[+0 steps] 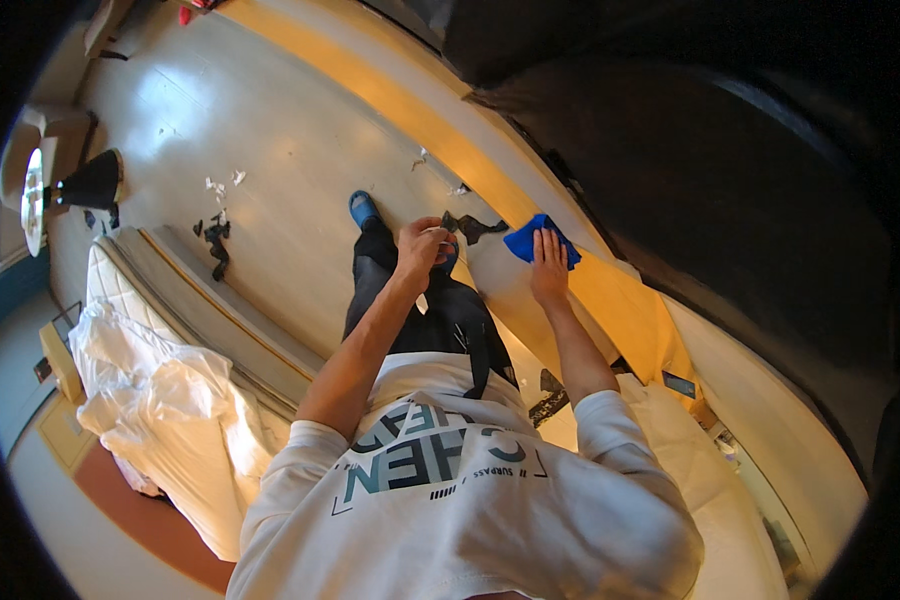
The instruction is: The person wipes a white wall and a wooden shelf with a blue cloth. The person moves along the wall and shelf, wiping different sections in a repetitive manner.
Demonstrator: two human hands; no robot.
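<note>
My right hand (550,271) lies with its fingers flat on a folded blue cloth (532,234), pressing it on the yellow surface of a long ledge (622,294). My left hand (423,253) is raised in front of my legs, fingers curled. A small dark scrap (448,220) shows at its fingertips and looks pinched between thumb and fingers. Just beyond it, another torn black piece (483,229) lies low beside the ledge. Part of the cloth is hidden under my right hand.
Black scraps (217,244) and white bits (216,187) litter the pale floor (285,120). On the left stands a mattress (131,277) with a crumpled white sheet (157,382). A black lamp shade (94,180) is beyond. A large black panel (720,187) borders the ledge; a phone-like object (679,385) rests nearby.
</note>
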